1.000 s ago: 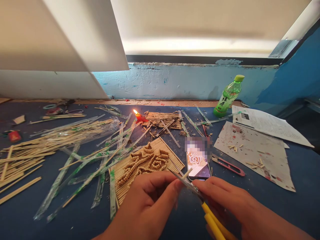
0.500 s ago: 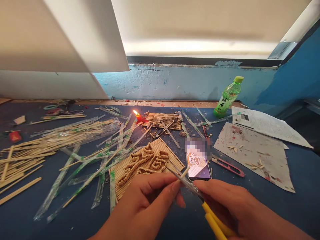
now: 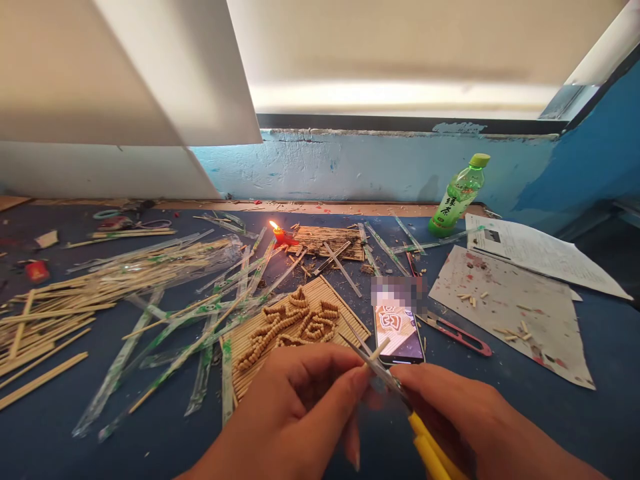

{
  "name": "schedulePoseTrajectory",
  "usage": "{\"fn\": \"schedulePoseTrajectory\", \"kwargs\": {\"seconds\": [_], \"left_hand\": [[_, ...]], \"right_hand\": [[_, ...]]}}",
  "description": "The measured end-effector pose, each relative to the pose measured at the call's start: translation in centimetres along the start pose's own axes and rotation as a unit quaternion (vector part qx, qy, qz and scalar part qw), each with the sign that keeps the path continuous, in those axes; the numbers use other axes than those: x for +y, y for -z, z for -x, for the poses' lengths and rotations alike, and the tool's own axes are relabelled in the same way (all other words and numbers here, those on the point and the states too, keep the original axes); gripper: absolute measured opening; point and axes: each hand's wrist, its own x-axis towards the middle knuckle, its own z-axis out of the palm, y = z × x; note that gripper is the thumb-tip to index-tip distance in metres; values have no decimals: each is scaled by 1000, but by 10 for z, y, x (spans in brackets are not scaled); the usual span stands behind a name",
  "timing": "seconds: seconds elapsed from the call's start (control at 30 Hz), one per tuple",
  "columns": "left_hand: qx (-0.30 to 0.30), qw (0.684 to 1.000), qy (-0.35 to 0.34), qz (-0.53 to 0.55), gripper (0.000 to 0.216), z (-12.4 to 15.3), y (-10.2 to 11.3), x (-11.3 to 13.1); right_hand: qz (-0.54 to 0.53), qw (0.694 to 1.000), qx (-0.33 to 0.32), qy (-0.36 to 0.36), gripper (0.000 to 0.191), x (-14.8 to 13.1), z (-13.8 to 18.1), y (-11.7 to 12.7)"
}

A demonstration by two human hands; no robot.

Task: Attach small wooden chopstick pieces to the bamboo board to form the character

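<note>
Pinching in left fingers a stick likely light and stiff, best held close beside scissors gripped in right fingers.

On my distant feed, a pixelated block masked the top of the phone ahead of the right hand. The bottom edge cropped the yellow scissor handles below its fingers; the left hand hid part of the slatted mat.

Both hands bare, fingers uncovered, wrists bare.
</note>
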Motion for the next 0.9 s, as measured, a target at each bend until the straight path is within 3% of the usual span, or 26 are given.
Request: {"fn": "schedulePoseTrajectory", "kwargs": {"seconds": [0.1,0.27,0.5,0.77,0.9], "left_hand": [[-67,994,76,33,41,3,3,1],[-69,994,89,9,39,3,3,5],[-11,997,9,-72,38,0,-3,1],[-27,986,-20,-164,44,-3,2,4],[-21,960,-111,-255,45,0,4,-2]], "right_hand": [[-29,999,8,19,37,-4,-1,5],[-73,996,-28,50,35,-6,-7,12],[-51,997,12,48,40,-8,-5,6],[-2,999,20,37,37,-1,-3,3],[-15,999,-19,31,36,-6,-6,7]]}}
